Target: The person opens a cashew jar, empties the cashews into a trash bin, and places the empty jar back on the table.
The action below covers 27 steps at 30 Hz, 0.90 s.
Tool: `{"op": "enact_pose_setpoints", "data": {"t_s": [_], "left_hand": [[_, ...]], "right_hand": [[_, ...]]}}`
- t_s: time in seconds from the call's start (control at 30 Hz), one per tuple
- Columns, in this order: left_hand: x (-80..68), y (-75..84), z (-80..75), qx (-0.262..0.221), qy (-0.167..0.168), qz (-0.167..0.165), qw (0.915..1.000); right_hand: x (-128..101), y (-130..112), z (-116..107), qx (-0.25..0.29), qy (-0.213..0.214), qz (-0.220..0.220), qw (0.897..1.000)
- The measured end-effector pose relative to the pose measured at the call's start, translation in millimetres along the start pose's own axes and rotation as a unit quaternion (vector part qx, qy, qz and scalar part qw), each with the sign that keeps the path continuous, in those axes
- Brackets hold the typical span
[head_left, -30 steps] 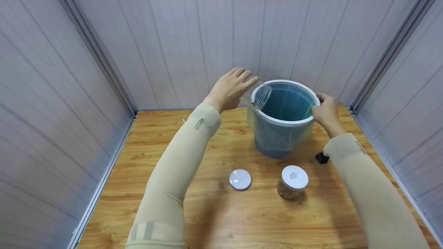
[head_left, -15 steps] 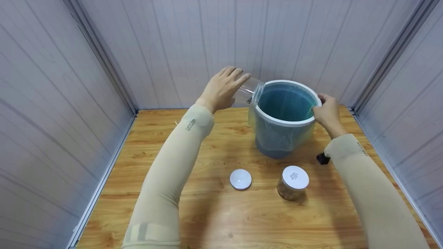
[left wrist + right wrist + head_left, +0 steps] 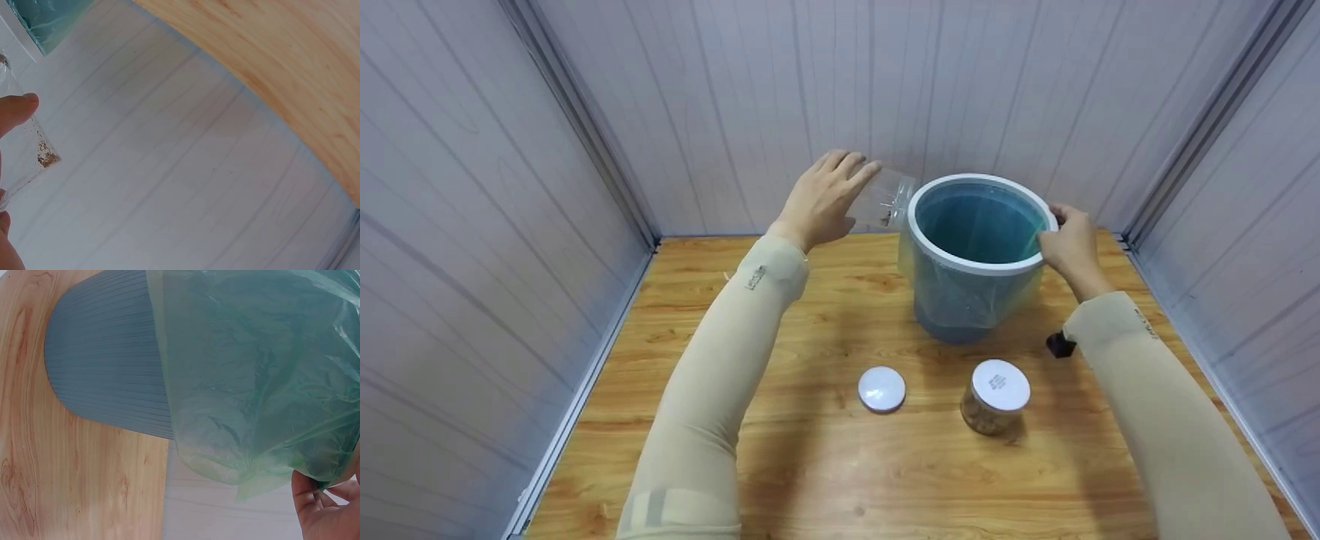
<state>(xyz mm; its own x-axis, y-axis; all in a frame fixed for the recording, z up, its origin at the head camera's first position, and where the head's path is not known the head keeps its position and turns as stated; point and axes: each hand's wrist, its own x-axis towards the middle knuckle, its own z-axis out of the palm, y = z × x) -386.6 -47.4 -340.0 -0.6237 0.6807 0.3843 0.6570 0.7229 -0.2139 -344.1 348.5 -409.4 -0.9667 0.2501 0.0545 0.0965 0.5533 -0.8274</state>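
My left hand [image 3: 826,196] grips a clear jar [image 3: 887,198], tipped on its side just left of the bin's rim, with brown crumbs near its mouth. In the left wrist view a thumb [image 3: 16,111] lies on the clear jar [image 3: 25,160]. A grey-blue bin [image 3: 975,259] with a white rim and green liner stands at the back of the wooden table [image 3: 825,465]. My right hand [image 3: 1069,241] holds the bin's right rim. The right wrist view shows the green liner [image 3: 253,377] draped over the ribbed bin [image 3: 107,377], with my fingers [image 3: 323,506] at its edge.
A loose white lid [image 3: 881,389] lies on the table in front of the bin. Beside it stands a closed jar [image 3: 994,397] with brown contents and a white lid. A small black object [image 3: 1059,344] sits by my right forearm. Grey panelled walls enclose three sides.
My left hand has drawn the tipped jar leftward, from over the bin's opening to just outside its rim. The right hand has stayed on the rim.
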Motion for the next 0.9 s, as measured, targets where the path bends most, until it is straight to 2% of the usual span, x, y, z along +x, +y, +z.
{"op": "enact_pose_setpoints", "data": {"t_s": [0.3,0.5,0.9], "left_hand": [[-11.6,-6.5,8.8,-0.007,0.007,-0.015,0.9998],[-19.2,-10.4,20.9,-0.009,0.020,-0.016,0.9996],[-35.8,-14.8,41.7,-0.053,0.023,-0.048,0.9972]], "right_hand": [[1,2,-1,-0.005,0.006,-0.008,1.000],[2,3,-3,-0.002,0.008,-0.007,1.000],[-2,3,-6,0.004,-0.002,0.010,1.000]]}}
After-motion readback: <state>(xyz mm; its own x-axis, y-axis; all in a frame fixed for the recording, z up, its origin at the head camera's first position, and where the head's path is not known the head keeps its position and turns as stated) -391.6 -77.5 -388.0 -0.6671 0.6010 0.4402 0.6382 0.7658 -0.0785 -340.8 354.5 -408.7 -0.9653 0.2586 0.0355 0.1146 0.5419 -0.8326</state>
